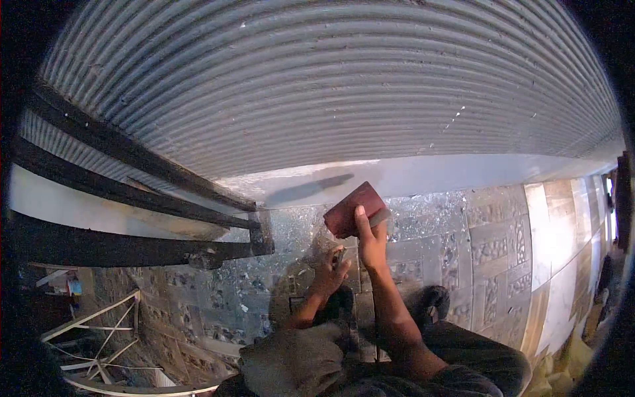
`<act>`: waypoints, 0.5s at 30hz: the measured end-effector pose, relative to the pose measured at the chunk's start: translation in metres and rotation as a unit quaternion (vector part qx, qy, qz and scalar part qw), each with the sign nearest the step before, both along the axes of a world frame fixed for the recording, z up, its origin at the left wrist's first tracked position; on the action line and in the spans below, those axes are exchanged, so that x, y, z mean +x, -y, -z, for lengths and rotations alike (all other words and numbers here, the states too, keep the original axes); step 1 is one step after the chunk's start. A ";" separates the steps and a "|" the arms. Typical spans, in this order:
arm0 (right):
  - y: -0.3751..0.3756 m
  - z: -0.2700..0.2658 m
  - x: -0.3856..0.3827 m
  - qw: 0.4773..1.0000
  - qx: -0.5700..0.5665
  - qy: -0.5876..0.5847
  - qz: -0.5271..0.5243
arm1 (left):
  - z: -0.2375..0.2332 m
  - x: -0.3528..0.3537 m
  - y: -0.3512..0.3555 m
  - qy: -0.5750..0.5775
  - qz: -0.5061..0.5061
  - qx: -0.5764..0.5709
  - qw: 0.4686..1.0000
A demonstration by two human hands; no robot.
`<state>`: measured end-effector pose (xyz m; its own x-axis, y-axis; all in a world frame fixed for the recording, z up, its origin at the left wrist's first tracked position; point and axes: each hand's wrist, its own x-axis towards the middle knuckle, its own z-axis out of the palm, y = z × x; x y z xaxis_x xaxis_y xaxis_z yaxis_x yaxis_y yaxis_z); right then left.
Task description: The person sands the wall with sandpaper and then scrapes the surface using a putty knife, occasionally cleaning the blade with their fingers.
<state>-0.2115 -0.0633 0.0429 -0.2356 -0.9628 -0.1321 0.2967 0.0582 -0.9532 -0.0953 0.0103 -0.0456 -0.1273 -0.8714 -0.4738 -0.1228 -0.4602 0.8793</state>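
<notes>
My right hand (372, 241) grips a dark red, folded sheet (356, 208), its thumb pressed on the face of the sheet. A small greyish flat piece (380, 218) sticks out beside that thumb. Just left of and below the sheet, my left hand (333, 270) is closed with its fingers curled round a small dark object (339, 256) too small to name. Both hands are above the patterned tile floor, in front of the low smooth strip of the wall (436, 173).
A grey ribbed wall (331, 86) curves across the top. Dark beams (132, 241) stand at the left, with a pale metal frame (99, 327) below them. White flecks dot the tiled floor (489, 264). Yellowish sacks (575, 357) lie at the lower right.
</notes>
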 end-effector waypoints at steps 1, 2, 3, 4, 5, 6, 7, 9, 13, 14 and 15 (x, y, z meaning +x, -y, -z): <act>0.000 0.000 0.000 1.000 -0.002 0.019 -0.010 | -0.002 0.001 0.000 0.000 0.000 0.000 1.000; 0.001 -0.001 0.001 1.000 -0.002 0.019 -0.010 | -0.004 0.001 0.001 0.009 0.007 -0.005 1.000; 0.003 -0.008 0.001 0.995 -0.013 0.092 -0.030 | -0.004 0.001 0.001 0.018 0.015 -0.010 1.000; 0.004 -0.013 0.001 0.985 -0.025 0.164 -0.048 | -0.001 0.001 0.000 0.017 0.016 -0.010 1.000; 0.005 -0.016 0.000 0.985 -0.026 0.163 -0.046 | 0.003 0.001 0.000 0.013 0.010 -0.016 1.000; 0.006 -0.017 -0.001 0.983 -0.040 0.172 -0.045 | 0.004 0.000 -0.001 0.009 0.006 -0.021 1.000; 0.007 -0.018 -0.003 0.981 -0.055 0.180 -0.044 | 0.004 -0.001 -0.002 0.007 0.011 -0.023 1.000; 0.008 -0.014 -0.007 0.984 -0.060 0.165 -0.041 | 0.004 -0.001 -0.003 -0.005 -0.016 -0.011 1.000; 0.009 -0.013 -0.011 0.992 -0.033 0.122 -0.030 | 0.027 0.004 -0.005 -0.016 0.011 0.007 1.000; 0.009 -0.015 -0.011 0.994 -0.029 0.106 -0.018 | 0.029 0.006 -0.006 -0.036 0.008 0.008 0.999; 0.008 -0.014 -0.010 0.994 -0.019 0.108 -0.022 | 0.029 0.006 -0.004 -0.055 0.005 0.009 0.998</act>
